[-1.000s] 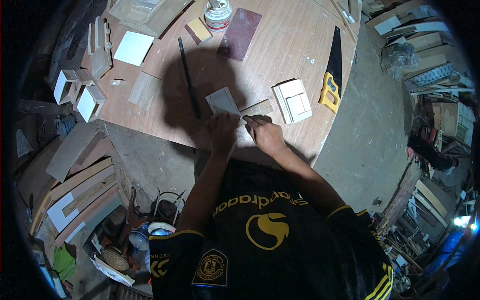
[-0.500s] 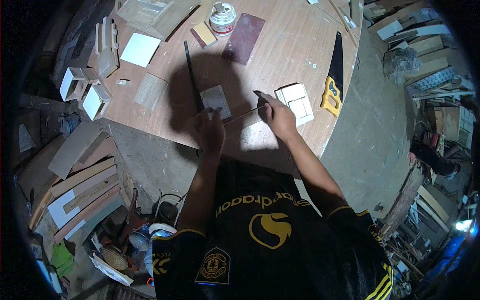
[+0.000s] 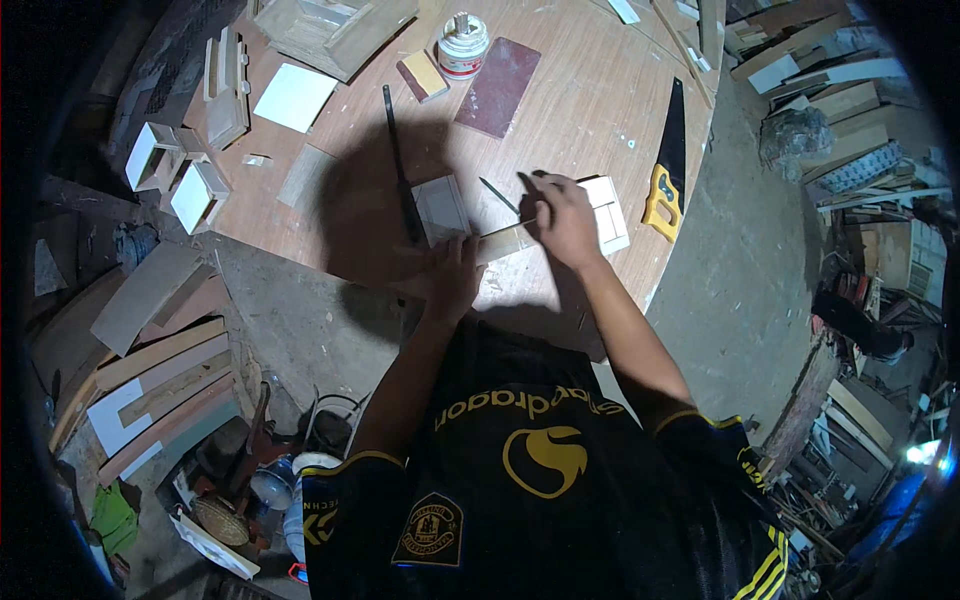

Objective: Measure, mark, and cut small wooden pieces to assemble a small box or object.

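Note:
My left hand [image 3: 455, 272], in shadow at the near edge of the table, grips the left end of a narrow wooden strip [image 3: 508, 240]. The strip slants up towards my right hand [image 3: 568, 222], whose thumb and index finger are spread apart near its far end. A thin dark pencil-like stick [image 3: 497, 193] lies just left of my right fingers. Beyond my left hand is a pale square panel [image 3: 440, 207], beside a long, thin black tool [image 3: 398, 150]. Partly behind my right hand sits a stack of white panels [image 3: 608, 215].
A handsaw [image 3: 665, 180] with a yellow handle lies along the table's right edge. Farther back are a white tub [image 3: 462, 48], a maroon sheet [image 3: 498, 88], a sanding block [image 3: 424, 76] and a white square [image 3: 295, 97]. Small wooden frames [image 3: 200, 195] stand at the left.
My right fingers have spread, and the pencil-like stick now shows separately to their left. The strip and my left hand have shifted rightward in view. The camera view has moved slightly.

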Demonstrator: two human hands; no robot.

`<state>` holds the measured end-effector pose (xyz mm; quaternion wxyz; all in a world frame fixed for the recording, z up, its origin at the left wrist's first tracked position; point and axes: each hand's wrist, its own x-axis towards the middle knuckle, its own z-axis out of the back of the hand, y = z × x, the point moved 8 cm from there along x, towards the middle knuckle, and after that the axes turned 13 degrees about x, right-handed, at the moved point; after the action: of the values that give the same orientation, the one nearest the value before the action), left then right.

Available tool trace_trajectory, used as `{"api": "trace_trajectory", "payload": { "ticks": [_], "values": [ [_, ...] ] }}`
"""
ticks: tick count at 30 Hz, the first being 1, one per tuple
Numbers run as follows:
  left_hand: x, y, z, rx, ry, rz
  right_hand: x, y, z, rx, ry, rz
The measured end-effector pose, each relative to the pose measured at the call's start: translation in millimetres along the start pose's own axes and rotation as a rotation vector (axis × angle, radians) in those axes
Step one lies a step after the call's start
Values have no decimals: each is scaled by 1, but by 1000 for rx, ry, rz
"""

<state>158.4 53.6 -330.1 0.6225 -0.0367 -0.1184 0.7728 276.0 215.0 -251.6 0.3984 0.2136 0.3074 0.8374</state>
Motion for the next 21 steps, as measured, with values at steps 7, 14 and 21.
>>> {"api": "trace_trajectory", "payload": {
  "ticks": [7,14,21],
  "values": [
    [25,2,76,-223,-149,-75,-103,-145,105,224,-738,-610],
    [50,12,134,-395,-100,-148,-172,-198,59,522,-636,-1217],
    [57,41,158,-328,-113,-162,-169,-180,31,816,-776,-1329]
  ]
}}
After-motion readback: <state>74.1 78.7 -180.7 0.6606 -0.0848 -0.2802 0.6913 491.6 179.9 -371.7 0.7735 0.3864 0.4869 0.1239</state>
